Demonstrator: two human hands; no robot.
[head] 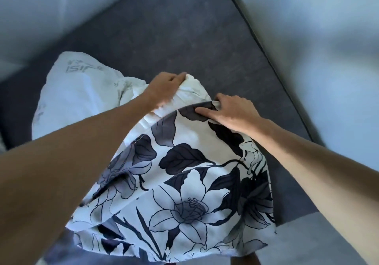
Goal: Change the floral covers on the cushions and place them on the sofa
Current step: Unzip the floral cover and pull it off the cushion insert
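- The white cushion (82,98), on the dark sofa (184,39), is gripped at its corner by the left hand (166,88)
- The floral cover (184,182) mouth is pinched by the right hand (231,111)
- Step judged: cover being worked over the cushion or off it; direction cannot be told

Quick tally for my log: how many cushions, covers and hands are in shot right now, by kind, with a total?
White cushion inners: 2, one bare on the sofa, one being gripped at the cover's mouth
Floral covers: 1
Hands: 2, left hand, right hand
Total: 5
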